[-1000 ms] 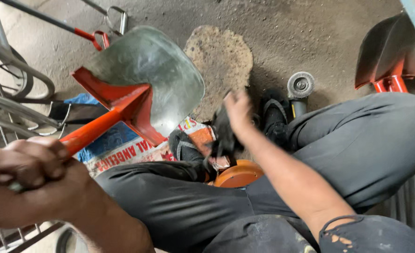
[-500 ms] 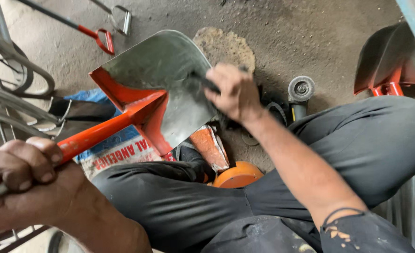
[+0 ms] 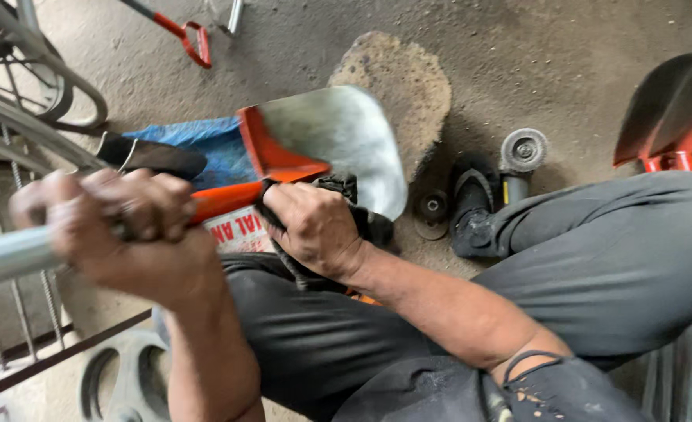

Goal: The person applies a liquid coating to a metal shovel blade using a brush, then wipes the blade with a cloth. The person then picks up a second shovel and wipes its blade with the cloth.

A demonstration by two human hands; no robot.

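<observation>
My left hand (image 3: 131,230) is clenched around the metal handle (image 3: 6,254) of a shovel at the left. The shovel's orange socket (image 3: 272,160) and shiny grey blade (image 3: 346,141) point away from me, above my lap. My right hand (image 3: 311,227) presses a dark rag (image 3: 342,191) against the orange neck where it meets the blade. My dark trousers (image 3: 596,258) fill the lower right.
An angle grinder (image 3: 510,168) lies on the concrete floor right of the blade, next to a black sandal (image 3: 471,207). A second orange shovel (image 3: 670,117) stands at far right. A blue printed sack (image 3: 205,144), a wheel (image 3: 41,86) and metal bars sit at the left.
The shovel has swung down and toward me, and the blade lies flatter. My right hand slid from the blade's surface to the orange neck. My left hand shifted right along the handle.
</observation>
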